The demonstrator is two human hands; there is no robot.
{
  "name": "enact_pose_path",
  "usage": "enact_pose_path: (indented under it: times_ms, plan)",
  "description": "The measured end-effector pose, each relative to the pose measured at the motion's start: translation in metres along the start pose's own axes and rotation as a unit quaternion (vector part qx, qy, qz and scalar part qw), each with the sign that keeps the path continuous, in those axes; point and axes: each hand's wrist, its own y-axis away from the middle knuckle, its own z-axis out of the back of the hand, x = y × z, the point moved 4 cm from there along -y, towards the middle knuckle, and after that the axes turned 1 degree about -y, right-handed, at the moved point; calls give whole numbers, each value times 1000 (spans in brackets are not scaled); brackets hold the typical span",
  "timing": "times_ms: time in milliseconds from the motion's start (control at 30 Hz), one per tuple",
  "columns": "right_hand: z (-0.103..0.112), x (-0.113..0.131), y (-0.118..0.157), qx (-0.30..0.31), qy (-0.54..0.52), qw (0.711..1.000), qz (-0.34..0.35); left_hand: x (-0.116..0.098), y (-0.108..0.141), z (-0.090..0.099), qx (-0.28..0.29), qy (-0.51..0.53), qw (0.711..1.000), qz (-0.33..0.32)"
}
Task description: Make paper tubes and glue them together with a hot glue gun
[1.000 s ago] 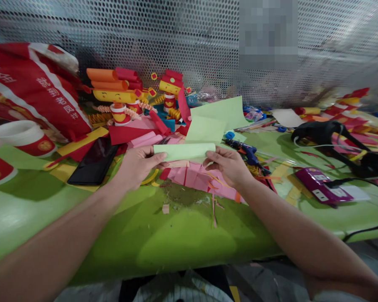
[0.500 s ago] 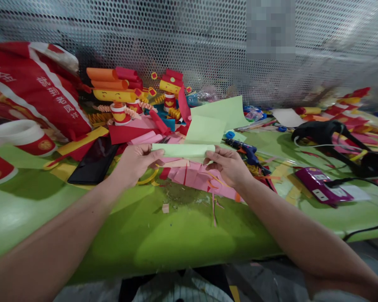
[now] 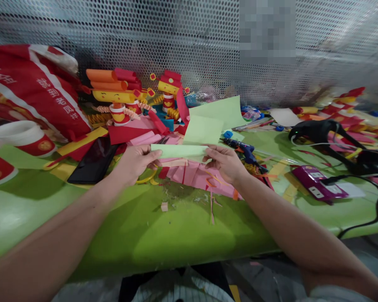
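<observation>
A rolled or folded strip of pale green paper point(image 3: 179, 151) is stretched level between my two hands, above the table. My left hand point(image 3: 137, 161) pinches its left end between thumb and fingers. At the other end, my right hand point(image 3: 225, 162) grips it the same way. Just behind the strip lies a loose pale green sheet point(image 3: 203, 129), with a larger green sheet point(image 3: 220, 111) under it. Cut pink paper pieces point(image 3: 195, 178) lie below and in front of my hands, among small scraps.
Left are a black phone point(image 3: 93, 161), paper cups point(image 3: 25, 136) and a red bag point(image 3: 34, 88). Paper figures point(image 3: 115, 100) stand behind. Right are a blue glue gun point(image 3: 247, 152), a purple power strip point(image 3: 316, 184) with a cord, and a black strapped device point(image 3: 321, 136).
The green strip looks flatter now, its rounded roll less plain, and its right end sits slightly further left with my right hand. The view has shifted a little.
</observation>
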Motion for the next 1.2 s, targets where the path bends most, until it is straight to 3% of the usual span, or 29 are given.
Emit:
enact_pose_path:
  times_ms: [467,633,900,1200]
  plan:
    - [1,4,0,-36,89,994,49,-1,2,-4,6,15,1000,1]
    - [1,2,0,-25,92,995,27,-3,5,-5,42,39,998,17]
    - [3,2,-1,-45,78,994,62,0,4,-4,35,18,999,22]
    - [7,8,2,-66,114,975,180,0,2,-3,40,45,998,15]
